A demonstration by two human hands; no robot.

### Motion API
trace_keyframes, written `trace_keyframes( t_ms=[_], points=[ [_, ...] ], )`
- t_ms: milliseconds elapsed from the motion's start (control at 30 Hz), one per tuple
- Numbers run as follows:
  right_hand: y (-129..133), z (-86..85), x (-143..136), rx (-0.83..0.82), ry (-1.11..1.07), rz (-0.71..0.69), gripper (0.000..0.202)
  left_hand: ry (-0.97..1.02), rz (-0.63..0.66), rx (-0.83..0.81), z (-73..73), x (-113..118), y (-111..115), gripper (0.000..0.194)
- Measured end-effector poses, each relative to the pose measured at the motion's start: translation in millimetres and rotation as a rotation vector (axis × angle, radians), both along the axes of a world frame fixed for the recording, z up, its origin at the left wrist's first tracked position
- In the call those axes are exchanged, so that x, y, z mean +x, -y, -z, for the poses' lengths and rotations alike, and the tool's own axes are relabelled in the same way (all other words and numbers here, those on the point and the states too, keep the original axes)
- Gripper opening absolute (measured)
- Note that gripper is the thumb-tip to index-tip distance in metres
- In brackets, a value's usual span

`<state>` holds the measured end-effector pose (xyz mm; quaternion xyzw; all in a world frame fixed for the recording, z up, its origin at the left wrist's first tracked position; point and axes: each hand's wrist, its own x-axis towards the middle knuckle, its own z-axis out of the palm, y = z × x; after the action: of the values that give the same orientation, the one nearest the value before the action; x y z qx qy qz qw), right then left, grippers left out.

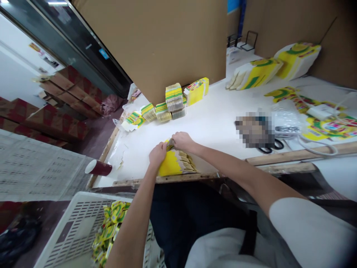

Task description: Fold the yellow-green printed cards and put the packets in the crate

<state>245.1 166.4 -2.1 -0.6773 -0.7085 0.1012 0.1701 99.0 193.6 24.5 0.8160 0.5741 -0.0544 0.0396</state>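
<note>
A fanned pile of yellow packets [170,163] lies at the table's front edge. At the pile's far end, my left hand [158,153] has its fingers closed on a yellow packet. My right hand [182,142] pinches the greyish end of that same packet, close to the left fingertips. Several banded bundles of yellow and green packets [174,97] stand beyond my hands, against the cardboard. A taller yellow packet stack [196,91] leans beside them.
A dark red cup [99,168] lies on its side at the table's left corner. A white crate [80,219] with yellow packets stands below left. Scissors [270,146], a cable and yellow sheets [331,124] lie right. Cardboard [156,41] rises behind.
</note>
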Motion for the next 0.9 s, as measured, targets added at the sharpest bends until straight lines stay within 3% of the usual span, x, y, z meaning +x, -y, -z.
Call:
trace_keyframes(
  t_ms=[167,367,700,800,900],
  points=[
    [-5,4.4,-9,-0.145,-0.085,0.059,0.03,0.011,-0.001,-0.005,0.5,-2,1,0.04],
    [-7,4.6,-21,-0.257,-0.244,-0.101,0.031,0.04,0.021,-0.017,-1.3,-5,5,0.037],
    [-9,-6.4,1,-0.165,-0.23,-0.004,0.028,0.082,-0.044,-0.019,2.2,-5,-1,0.052],
    [-6,-14.7,16,-0.146,-0.233,-0.084,0.036,0.092,-0.061,-0.027,2.2,-5,-2,0.056],
    [2,-20.1,34,-0.225,-0.257,-0.256,0.034,0.1,-0.073,-0.033,2.0,-4,-3,0.057]
  ],
)
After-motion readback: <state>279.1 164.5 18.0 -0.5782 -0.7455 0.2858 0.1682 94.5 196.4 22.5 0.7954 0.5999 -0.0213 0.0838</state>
